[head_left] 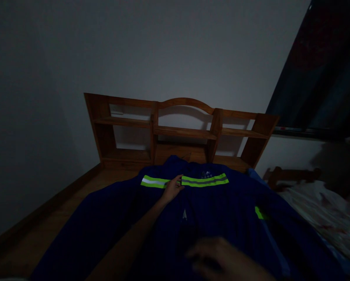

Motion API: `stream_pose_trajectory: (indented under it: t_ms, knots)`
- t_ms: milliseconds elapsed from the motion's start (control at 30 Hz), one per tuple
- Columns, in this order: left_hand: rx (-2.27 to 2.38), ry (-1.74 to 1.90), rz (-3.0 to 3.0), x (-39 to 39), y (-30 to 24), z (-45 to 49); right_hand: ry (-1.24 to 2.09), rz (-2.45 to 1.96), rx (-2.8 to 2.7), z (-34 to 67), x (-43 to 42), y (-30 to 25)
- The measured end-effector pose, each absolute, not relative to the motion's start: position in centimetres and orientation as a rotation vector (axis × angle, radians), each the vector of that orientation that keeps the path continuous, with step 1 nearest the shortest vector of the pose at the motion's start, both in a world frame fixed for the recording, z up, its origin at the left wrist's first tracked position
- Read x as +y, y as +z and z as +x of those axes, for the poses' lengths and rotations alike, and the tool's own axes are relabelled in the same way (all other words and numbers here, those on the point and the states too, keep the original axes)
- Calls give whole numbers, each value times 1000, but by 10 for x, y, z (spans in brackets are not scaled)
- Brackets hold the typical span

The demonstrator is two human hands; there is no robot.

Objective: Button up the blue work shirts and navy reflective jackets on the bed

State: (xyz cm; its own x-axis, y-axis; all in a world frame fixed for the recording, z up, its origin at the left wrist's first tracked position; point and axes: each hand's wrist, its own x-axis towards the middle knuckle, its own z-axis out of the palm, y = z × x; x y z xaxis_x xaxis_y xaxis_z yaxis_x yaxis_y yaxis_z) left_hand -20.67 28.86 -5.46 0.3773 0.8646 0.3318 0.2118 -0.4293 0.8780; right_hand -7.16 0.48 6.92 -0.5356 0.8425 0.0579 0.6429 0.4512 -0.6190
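A dark blue work jacket (218, 207) with green-and-silver reflective strips lies spread out, collar at the far end. Across its chest the strip (204, 181) is split by the front opening. My left hand (173, 189) is at that opening, its fingers closed on the jacket's front edge beside the strip. Lower down, my right hand (216, 255) hovers over or touches the lower front of the jacket. Motion blur smears its fingers, and I cannot make out anything in them. Between the hands, a small pale patch shows in the opening.
Behind the jacket stands a wooden headboard (184, 132) with open shelves, against a pale wall (163, 47). Wooden boards (75, 201) show at the left. A pale crumpled cloth (324, 210) lies at the right, below a dark curtain (318, 78). The room is dim.
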Motion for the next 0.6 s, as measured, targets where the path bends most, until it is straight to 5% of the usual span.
stream_pose_trajectory:
  t_ms: [233, 600]
  knots:
    - [956, 1074, 1832, 294, -58, -215, 276, -1514, -2159, -43, 197, 26]
    - [996, 1015, 2159, 297, -54, -213, 272, -1510, -2029, -30, 223, -26]
